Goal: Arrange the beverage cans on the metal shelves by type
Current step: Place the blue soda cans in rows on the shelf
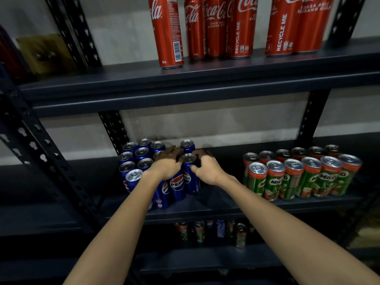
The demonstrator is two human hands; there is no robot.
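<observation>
Both hands work in the group of blue Pepsi aluminium cans (156,171) at the left part of the dark metal middle shelf (226,210). The left hand (167,162) lies over the can tops with fingers curled; what it holds I cannot tell. The right hand (205,169) grips a blue can (190,173) at the group's right edge.

I think this can should be pushed snug against its neighbours, upright, without knocking the front row.

Green Milo cans (298,175) stand near the right end; red Coca-Cola cans (236,27) on the upper shelf (123,83); mixed cans (216,231) wait below.
</observation>
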